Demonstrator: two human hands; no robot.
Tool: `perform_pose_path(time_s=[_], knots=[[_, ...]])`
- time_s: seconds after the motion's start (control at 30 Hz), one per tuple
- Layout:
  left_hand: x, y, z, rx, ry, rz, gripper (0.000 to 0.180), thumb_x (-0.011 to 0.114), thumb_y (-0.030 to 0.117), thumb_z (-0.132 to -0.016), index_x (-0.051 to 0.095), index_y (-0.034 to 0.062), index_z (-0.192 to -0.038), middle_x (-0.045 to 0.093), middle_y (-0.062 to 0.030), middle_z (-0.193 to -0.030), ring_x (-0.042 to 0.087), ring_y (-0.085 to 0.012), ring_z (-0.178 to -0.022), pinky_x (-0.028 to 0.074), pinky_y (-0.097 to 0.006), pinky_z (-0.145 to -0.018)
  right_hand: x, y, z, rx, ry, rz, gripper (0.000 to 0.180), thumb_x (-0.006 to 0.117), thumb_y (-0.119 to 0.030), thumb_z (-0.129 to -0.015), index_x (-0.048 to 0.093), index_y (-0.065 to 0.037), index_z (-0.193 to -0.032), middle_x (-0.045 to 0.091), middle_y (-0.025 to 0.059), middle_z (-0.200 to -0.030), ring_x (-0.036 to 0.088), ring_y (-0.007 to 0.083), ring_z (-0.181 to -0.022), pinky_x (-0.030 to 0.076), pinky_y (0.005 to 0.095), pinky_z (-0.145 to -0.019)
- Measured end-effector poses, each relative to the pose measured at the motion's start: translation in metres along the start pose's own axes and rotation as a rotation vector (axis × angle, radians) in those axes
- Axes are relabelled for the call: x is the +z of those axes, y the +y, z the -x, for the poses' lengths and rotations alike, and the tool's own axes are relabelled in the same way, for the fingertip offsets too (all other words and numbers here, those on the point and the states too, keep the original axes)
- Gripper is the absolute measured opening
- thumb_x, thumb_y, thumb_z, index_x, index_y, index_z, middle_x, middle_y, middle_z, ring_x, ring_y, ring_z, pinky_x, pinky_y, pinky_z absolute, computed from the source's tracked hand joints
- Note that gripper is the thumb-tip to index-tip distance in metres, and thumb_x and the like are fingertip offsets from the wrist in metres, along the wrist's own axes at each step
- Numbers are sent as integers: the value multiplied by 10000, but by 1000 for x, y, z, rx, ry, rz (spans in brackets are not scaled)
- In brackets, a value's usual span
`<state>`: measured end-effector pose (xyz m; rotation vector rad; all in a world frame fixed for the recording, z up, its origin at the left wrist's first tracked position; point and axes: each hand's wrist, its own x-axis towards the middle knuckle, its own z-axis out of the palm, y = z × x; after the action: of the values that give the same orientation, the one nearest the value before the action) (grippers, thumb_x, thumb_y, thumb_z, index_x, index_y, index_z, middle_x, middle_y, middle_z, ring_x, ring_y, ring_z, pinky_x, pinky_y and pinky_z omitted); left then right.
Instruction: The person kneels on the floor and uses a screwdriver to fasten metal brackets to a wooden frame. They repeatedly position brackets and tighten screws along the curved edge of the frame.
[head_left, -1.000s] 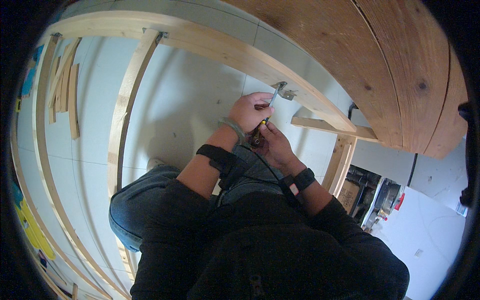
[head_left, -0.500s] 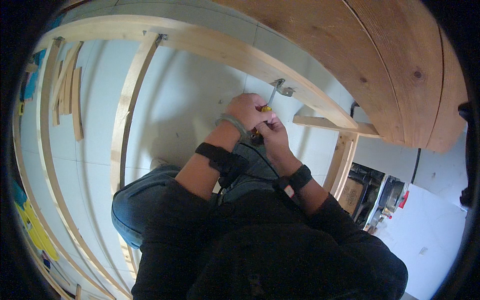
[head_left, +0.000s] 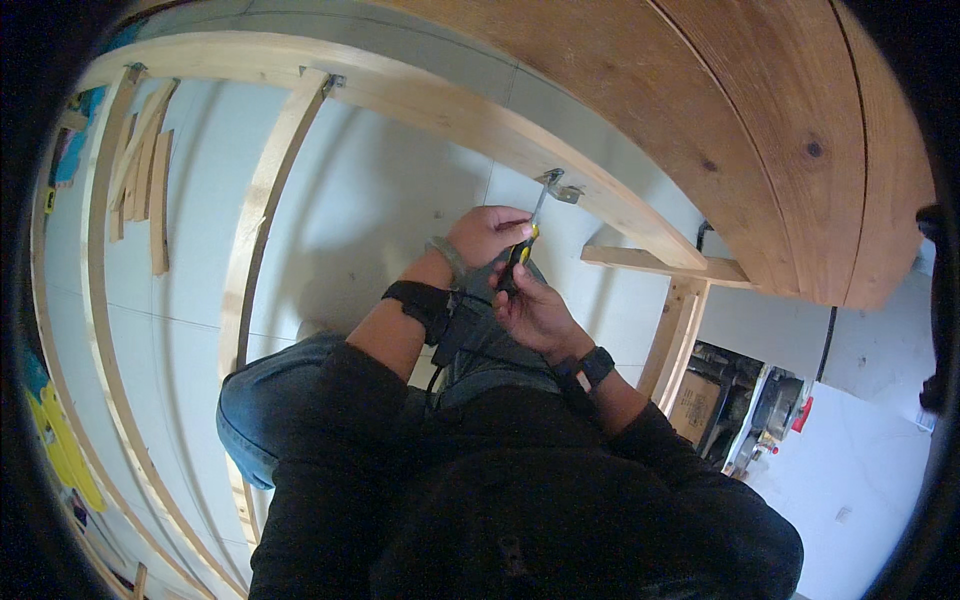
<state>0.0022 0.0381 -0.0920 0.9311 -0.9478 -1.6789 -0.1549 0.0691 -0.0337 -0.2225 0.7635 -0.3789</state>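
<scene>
A screwdriver (head_left: 518,262) with a black and yellow handle points up and away from me, held in both hands. My left hand (head_left: 484,236) pinches it at the front of the handle, near the shaft. Lower down, my right hand (head_left: 540,312) has its fingers round the rear of the handle. The tip of the shaft meets a small metal bracket (head_left: 565,193) on the inner side of a pale wooden rail (head_left: 450,118). The screw, if there is one at the tip, is too small to make out.
Pale slats (head_left: 262,210) run from the rail toward me on the left. Loose wood strips (head_left: 158,200) lie on the floor beyond them. A brown plank panel (head_left: 770,130) covers the upper right. A short crosspiece (head_left: 640,260) and a cardboard box (head_left: 694,408) are to the right.
My right hand has moved down and back along the handle, so more of the screwdriver shows. The left hand stays near the shaft, and the view has shifted slightly.
</scene>
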Motion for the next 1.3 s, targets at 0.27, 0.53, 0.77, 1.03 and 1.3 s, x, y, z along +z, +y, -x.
perform_pose_path(time_s=[0.27, 0.53, 0.77, 1.03, 1.3], knots=[[7, 22, 6, -66, 37, -464, 469, 672, 279, -791, 554, -26, -1127, 638, -123, -1012, 609, -186, -927, 474, -300, -845, 17, 1, -2, -65, 413, 315, 262, 467, -346, -933, 502, -118, -1058, 570, 41, -941, 564, 123, -761, 481, 259, -680], [-4, 0, 4, 45, -237, 145, 366, 577, 164, -843, 531, 17, -1175, 612, -109, -1056, 581, -198, -930, 473, -339, -846, 5, -4, 5, -50, 5, 115, 298, 430, -245, -956, 480, -60, -1184, 537, 102, -1109, 516, 174, -1004, 437, 273, -891], [22, 42, 24, 93, 213, -697, 433, 729, 289, -622, 631, 104, -1000, 606, -89, -1039, 543, -275, -1014, 435, -407, -859, 39, -1, -36, -57, 170, 674, 268, 420, -197, -958, 494, -53, -1172, 535, 106, -1127, 507, 199, -1039, 414, 294, -918], [27, 32, -1, 4, 345, -688, 524, 759, 315, -605, 609, 71, -1043, 600, -100, -1055, 552, -282, -1012, 440, -422, -855, 38, 5, -52, -57, 81, 965, 277, 420, -202, -955, 492, -50, -1176, 534, 110, -1133, 508, 205, -1042, 415, 299, -918], [13, 41, -14, -42, 115, -760, 549, 738, 351, -633, 594, 68, -1081, 600, -127, -1067, 565, -285, -988, 457, -413, -828, 31, 0, -50, -82, 41, 1120, 287, 420, -208, -953, 489, -47, -1181, 533, 113, -1139, 510, 211, -1045, 416, 305, -918]])
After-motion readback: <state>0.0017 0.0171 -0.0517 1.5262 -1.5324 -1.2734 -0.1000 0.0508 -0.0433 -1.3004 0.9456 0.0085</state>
